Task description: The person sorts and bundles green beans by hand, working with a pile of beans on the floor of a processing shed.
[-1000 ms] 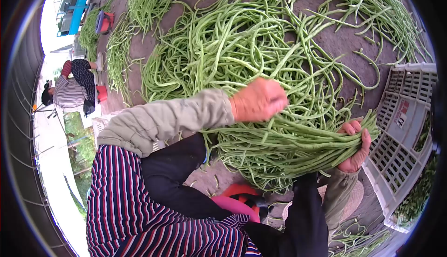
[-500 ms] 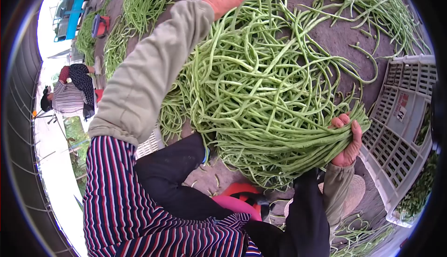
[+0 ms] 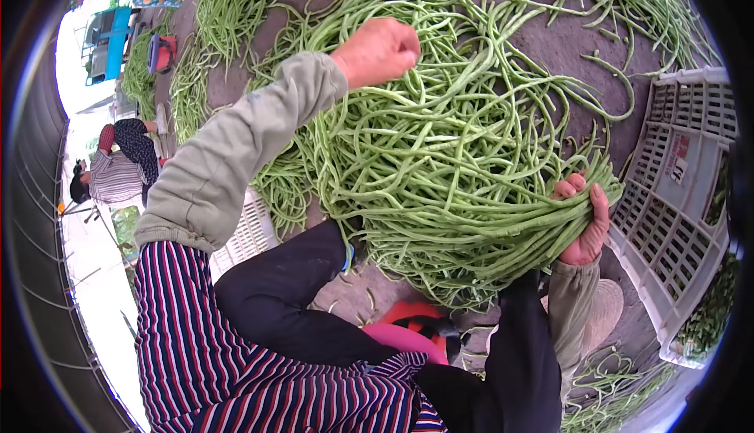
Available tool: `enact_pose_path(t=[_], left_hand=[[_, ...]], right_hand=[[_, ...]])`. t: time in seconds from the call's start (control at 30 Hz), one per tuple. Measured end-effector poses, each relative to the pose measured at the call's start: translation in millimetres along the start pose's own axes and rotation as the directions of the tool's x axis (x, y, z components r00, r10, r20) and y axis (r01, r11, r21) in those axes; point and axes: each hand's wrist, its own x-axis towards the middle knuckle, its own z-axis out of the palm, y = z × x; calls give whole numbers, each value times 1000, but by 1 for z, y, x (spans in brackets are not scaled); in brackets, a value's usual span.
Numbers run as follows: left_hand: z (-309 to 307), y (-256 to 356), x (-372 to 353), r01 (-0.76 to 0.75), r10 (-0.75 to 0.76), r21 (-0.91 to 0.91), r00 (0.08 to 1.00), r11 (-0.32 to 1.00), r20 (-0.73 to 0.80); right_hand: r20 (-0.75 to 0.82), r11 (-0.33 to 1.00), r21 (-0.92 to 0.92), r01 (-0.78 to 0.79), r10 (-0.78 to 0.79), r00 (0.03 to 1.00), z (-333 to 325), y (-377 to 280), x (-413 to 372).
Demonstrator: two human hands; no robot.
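Note:
A large tangled heap of green yard-long beans (image 3: 440, 142) lies on the ground before my knees. My right hand (image 3: 585, 225) is wrapped around the gathered ends of a thick bundle of long beans (image 3: 526, 237) at the heap's right edge, its thumb and fingertips showing. The bundle's other ends run left into the heap. Over the heap's upper left part, my left hand (image 3: 379, 52) is closed, back of the hand up. Its fingertips are hidden, so whatever they may pinch cannot be made out.
A pale plastic crate (image 3: 667, 197) stands at the right; another white crate (image 3: 247, 233) is beside my left knee. More long beans (image 3: 628, 1) lie at the upper right. A straw hat (image 3: 605, 315) is by my right forearm. Another person (image 3: 122, 166) is at the far left.
My left hand has come down and slightly left, closer to the heap's upper left part. My right hand keeps its hold on the bundle in about the same place.

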Motion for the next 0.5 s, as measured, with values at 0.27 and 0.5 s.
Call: enact_pose_path(t=[0.27, 0.5], left_hand=[[56, 2, -22, -7, -37, 192, 973, 981, 227], [-2, 46, -36, -57, 56, 264, 998, 963, 11]], right_hand=[[-46, 998, -22, -56, 55, 997, 13, 4, -1], [-33, 1000, 3, -9, 9, 999, 3, 3, 0]])
